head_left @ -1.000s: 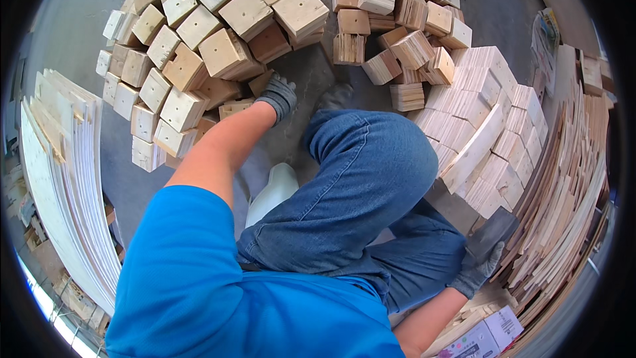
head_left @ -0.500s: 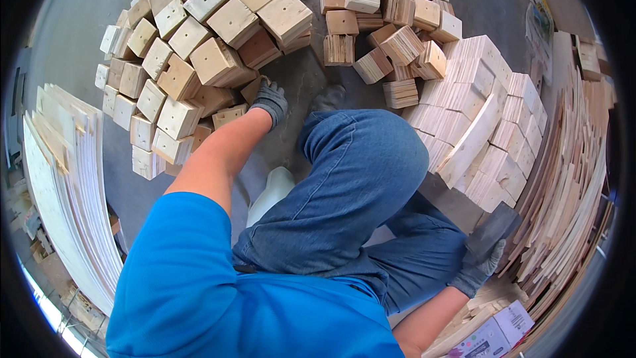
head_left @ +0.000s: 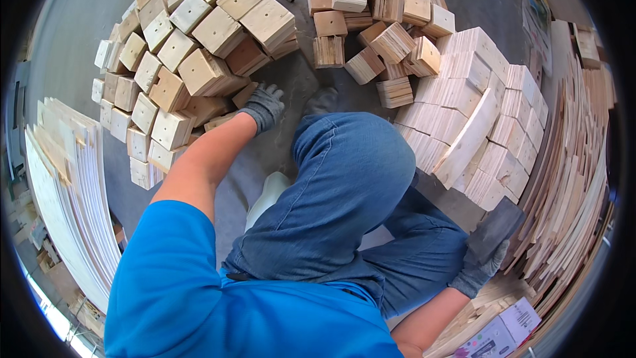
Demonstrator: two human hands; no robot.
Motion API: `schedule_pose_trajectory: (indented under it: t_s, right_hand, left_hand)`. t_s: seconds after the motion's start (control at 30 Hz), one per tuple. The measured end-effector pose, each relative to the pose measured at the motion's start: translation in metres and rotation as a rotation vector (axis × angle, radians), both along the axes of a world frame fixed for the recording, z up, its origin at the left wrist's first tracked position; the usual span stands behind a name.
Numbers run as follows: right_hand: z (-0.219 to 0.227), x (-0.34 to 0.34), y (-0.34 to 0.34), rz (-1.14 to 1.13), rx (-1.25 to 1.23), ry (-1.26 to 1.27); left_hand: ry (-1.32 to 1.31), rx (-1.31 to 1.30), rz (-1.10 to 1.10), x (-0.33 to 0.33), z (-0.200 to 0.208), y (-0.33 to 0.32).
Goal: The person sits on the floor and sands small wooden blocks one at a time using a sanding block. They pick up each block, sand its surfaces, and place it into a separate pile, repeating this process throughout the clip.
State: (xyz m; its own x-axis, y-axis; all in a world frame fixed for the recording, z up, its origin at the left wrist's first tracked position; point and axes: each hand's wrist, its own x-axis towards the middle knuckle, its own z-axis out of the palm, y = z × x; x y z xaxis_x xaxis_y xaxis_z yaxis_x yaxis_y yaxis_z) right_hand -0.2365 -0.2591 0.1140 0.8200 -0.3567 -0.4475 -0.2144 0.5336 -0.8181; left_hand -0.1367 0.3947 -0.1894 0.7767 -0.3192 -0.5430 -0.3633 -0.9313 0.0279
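My left hand (head_left: 265,107), in a grey knit glove, is at the near right edge of a large pile of squared wooden blocks (head_left: 213,31). Its fingers look apart and bent, beside a small block (head_left: 244,95) partly covered by the hand; I see nothing held. Down at the right, my gloved right hand (head_left: 483,270) is closed round the lower end of a dark, flat, rectangular plate (head_left: 495,229). That plate tilts up beside my bent leg. Many blocks have a small hole in the face, and their sides show thin stacked layers.
A second loose heap of blocks (head_left: 391,43) lies ahead. Right of it stands a neat stack of pale blocks (head_left: 457,99) with a loose board (head_left: 467,136) leaning across. Long thin strips (head_left: 563,179) line the right, pale sheets (head_left: 73,192) the left. A printed box (head_left: 500,331) sits lower right.
My left hand has shifted slightly left in the picture, its fingers now more spread. The view has moved a little. My right hand still holds the dark plate in nearly the same place.
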Motion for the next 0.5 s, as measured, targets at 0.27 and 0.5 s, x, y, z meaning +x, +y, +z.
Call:
schedule_pose_trajectory:
  t_s: [0.27, 0.5]
  right_hand:
    - [0.003, 0.002, 0.004, 0.034, -0.036, 0.005]
    - [0.0, 0.004, 0.005, 0.095, 0.044, -0.037]
  left_hand:
    - [-0.089, -0.439, 0.871, 0.081, 0.003, -0.069]
    - [-0.245, -0.77, 1.1, 0.156, -0.06, -0.08]
